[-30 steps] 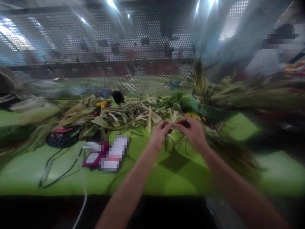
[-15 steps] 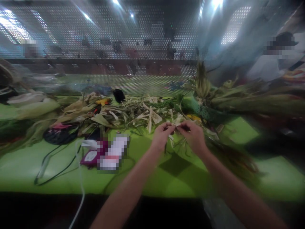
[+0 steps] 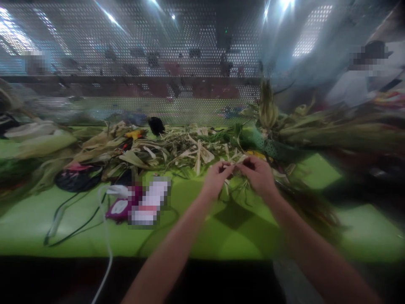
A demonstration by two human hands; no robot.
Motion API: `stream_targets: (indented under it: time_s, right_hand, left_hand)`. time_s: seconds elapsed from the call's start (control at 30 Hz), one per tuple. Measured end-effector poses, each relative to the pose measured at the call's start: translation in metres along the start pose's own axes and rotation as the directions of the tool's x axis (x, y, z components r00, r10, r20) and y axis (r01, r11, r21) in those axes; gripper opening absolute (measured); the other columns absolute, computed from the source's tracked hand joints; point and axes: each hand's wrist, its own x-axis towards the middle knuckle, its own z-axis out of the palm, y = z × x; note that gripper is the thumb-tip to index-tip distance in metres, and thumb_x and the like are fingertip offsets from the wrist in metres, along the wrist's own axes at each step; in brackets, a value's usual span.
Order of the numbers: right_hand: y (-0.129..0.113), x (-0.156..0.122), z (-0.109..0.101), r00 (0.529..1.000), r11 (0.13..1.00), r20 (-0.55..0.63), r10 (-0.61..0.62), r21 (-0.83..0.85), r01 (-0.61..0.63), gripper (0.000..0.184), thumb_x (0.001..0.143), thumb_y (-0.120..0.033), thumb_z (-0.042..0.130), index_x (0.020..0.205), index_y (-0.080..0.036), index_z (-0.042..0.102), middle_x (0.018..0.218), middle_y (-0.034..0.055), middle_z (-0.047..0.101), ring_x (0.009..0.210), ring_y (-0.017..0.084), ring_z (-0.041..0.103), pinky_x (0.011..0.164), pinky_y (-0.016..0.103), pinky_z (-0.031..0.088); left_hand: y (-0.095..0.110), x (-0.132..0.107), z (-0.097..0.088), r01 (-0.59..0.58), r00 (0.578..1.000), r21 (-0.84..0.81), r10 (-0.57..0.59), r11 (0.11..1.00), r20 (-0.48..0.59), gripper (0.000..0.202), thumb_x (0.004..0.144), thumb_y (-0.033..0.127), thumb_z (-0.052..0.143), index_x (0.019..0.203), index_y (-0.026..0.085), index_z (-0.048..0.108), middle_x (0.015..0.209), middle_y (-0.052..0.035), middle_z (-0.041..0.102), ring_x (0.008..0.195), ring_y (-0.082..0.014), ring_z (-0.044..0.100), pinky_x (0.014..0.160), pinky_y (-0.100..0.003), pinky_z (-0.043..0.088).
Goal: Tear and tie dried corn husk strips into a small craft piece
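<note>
My left hand (image 3: 214, 180) is closed in a pinch over the green table, with its thumb and fingertips on a pale strip of corn husk (image 3: 233, 162). Facing it, my right hand (image 3: 258, 174) pinches the same small husk piece. The fingertips of both hands nearly meet and hide part of it. Thin husk ends (image 3: 225, 189) hang below the fingers. Just beyond lies a loose heap of dried husk strips (image 3: 200, 156) and stalks.
A phone-like item (image 3: 150, 202), blurred out, lies beside a purple tissue pack (image 3: 118, 210) and a white cable (image 3: 108, 240). A black round pouch (image 3: 77, 178) is at left. A green basket (image 3: 275, 150) with husks stands at right. Behind is a perforated metal screen (image 3: 196, 112); a person (image 3: 351, 88) is at far right.
My right hand has shifted slightly up and to the right, its fingertips still at the husk. My left hand stays in nearly the same place. The whole view has drifted a little.
</note>
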Motion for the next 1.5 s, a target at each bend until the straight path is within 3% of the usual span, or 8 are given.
stream_targets:
  time_s: [0.2, 0.37, 0.47, 0.6, 0.73, 0.9, 1.17, 1.5]
  right_hand:
    - [0.004, 0.001, 0.001, 0.997, 0.999, -0.073, 0.014, 0.034, -0.012, 0.015, 0.073, -0.031, 0.070, 0.071, -0.019, 0.061, 0.065, -0.0016, 0.058, 0.062, 0.013, 0.051, 0.058, 0.025, 0.042]
    - [0.008, 0.003, 0.002, 0.987, 0.955, 0.017, 0.161, 0.249, -0.160, 0.027, 0.070, -0.041, 0.073, 0.069, -0.020, 0.057, 0.061, -0.0022, 0.057, 0.057, 0.013, 0.052, 0.056, 0.027, 0.046]
    - [0.007, 0.005, 0.000, 0.984, 0.956, 0.049, 0.173, 0.231, -0.179, 0.030, 0.070, -0.045, 0.074, 0.068, -0.020, 0.057, 0.060, -0.0023, 0.056, 0.055, 0.013, 0.052, 0.056, 0.027, 0.047]
    - [0.004, 0.002, -0.001, 0.992, 0.981, 0.052, 0.114, 0.150, -0.121, 0.028, 0.072, -0.042, 0.074, 0.068, -0.019, 0.059, 0.060, -0.0020, 0.057, 0.056, 0.013, 0.052, 0.056, 0.027, 0.047]
    - [0.006, -0.001, 0.003, 0.997, 0.992, 0.053, 0.058, 0.110, -0.064, 0.027, 0.072, -0.043, 0.074, 0.070, -0.019, 0.060, 0.062, -0.0020, 0.058, 0.059, 0.013, 0.053, 0.057, 0.027, 0.047]
    - [0.006, -0.004, 0.006, 0.998, 0.985, -0.012, 0.063, 0.159, -0.060, 0.029, 0.069, -0.038, 0.078, 0.087, -0.020, 0.065, 0.072, 0.0004, 0.066, 0.065, 0.015, 0.060, 0.061, 0.027, 0.050]
    - [-0.002, -0.011, 0.008, 0.993, 0.994, -0.073, -0.087, -0.077, 0.082, 0.008, 0.076, -0.028, 0.072, 0.078, -0.020, 0.072, 0.074, 0.0017, 0.071, 0.067, 0.016, 0.061, 0.065, 0.029, 0.050]
    - [0.006, -0.010, 0.003, 0.989, 0.973, 0.007, -0.147, -0.177, 0.146, 0.009, 0.080, -0.029, 0.070, 0.080, -0.020, 0.068, 0.074, 0.0007, 0.068, 0.067, 0.015, 0.061, 0.065, 0.027, 0.048]
  left_hand:
    - [0.000, 0.002, -0.005, -0.009, 0.997, -0.025, 0.011, 1.000, 0.081, 0.029, 0.072, 0.040, 0.076, 0.084, 0.016, 0.064, 0.082, -0.0006, 0.064, 0.074, -0.0112, 0.057, 0.075, -0.026, 0.046]
    - [-0.007, 0.008, -0.011, -0.159, 0.984, 0.062, 0.153, 0.985, 0.090, 0.019, 0.072, 0.030, 0.075, 0.081, 0.017, 0.065, 0.079, -0.0004, 0.063, 0.078, -0.0128, 0.056, 0.079, -0.026, 0.044]
    - [-0.006, 0.008, -0.010, -0.196, 0.978, 0.145, 0.183, 0.970, 0.096, 0.017, 0.075, 0.028, 0.072, 0.086, 0.018, 0.067, 0.083, -0.0013, 0.064, 0.082, -0.0141, 0.056, 0.080, -0.026, 0.044]
    - [-0.001, 0.003, -0.008, -0.134, 0.984, 0.125, 0.117, 0.983, 0.138, 0.026, 0.078, 0.032, 0.071, 0.099, 0.018, 0.065, 0.092, -0.0038, 0.066, 0.084, -0.0148, 0.059, 0.080, -0.027, 0.046]
    - [0.000, 0.002, -0.007, -0.116, 0.991, 0.171, 0.101, 0.978, 0.093, 0.022, 0.076, 0.033, 0.073, 0.088, 0.016, 0.065, 0.083, -0.0030, 0.065, 0.077, -0.0134, 0.058, 0.075, -0.026, 0.046]
    - [-0.005, 0.003, -0.006, -0.066, 0.998, -0.007, 0.066, 0.998, -0.025, 0.022, 0.074, 0.033, 0.074, 0.087, 0.017, 0.065, 0.078, 0.0000, 0.063, 0.069, -0.0099, 0.056, 0.071, -0.024, 0.045]
    - [-0.009, 0.003, -0.003, -0.044, 0.999, -0.098, 0.041, 0.994, -0.028, 0.023, 0.072, 0.033, 0.076, 0.082, 0.016, 0.065, 0.073, 0.0016, 0.062, 0.066, -0.0081, 0.055, 0.068, -0.022, 0.043]
    - [-0.009, 0.004, -0.004, -0.038, 0.998, -0.063, 0.035, 0.997, -0.044, 0.020, 0.072, 0.029, 0.074, 0.082, 0.016, 0.063, 0.070, 0.0025, 0.059, 0.064, -0.0078, 0.054, 0.065, -0.021, 0.041]
